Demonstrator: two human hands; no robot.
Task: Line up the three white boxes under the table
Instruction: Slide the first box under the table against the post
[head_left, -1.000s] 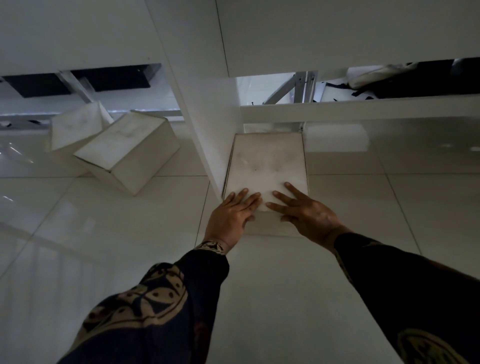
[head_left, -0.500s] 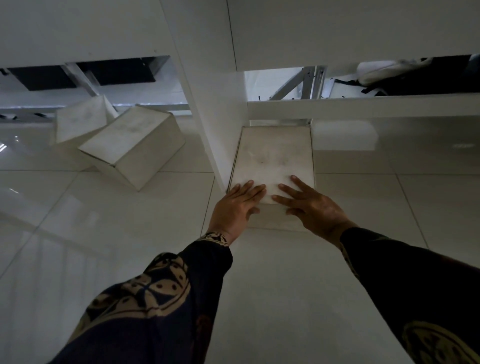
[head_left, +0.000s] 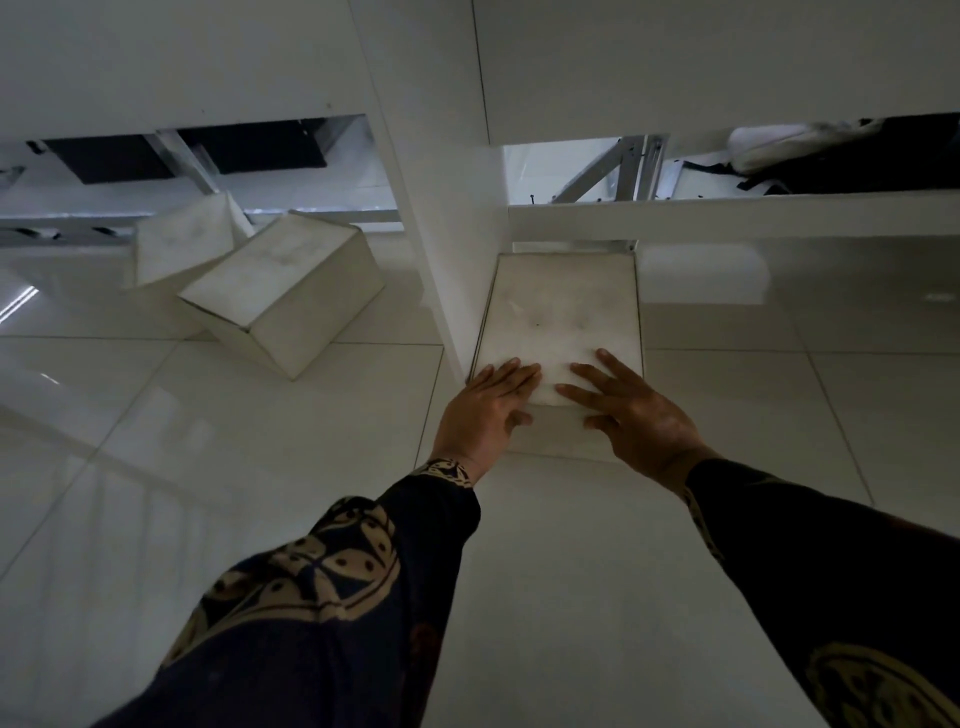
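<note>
One white box (head_left: 558, 312) stands on the tiled floor just right of the white table panel (head_left: 441, 208), its far end under a low white crossbar (head_left: 727, 215). My left hand (head_left: 485, 410) and my right hand (head_left: 631, 410) lie flat on its near top edge, fingers spread, thumbs down over its front face. Two more white boxes stand left of the panel: a turned one (head_left: 283, 291) in front and another (head_left: 179, 244) behind it, touching it, both askew.
The glossy white tile floor (head_left: 260, 467) spreads around the boxes. Metal frame legs (head_left: 634, 166) and dark bags (head_left: 857, 161) show behind the crossbar. Dark openings (head_left: 249, 148) sit under the table at the left.
The box under my hands has slid a little farther in beneath the crossbar, with both hands following it forward. The two left boxes have not moved.
</note>
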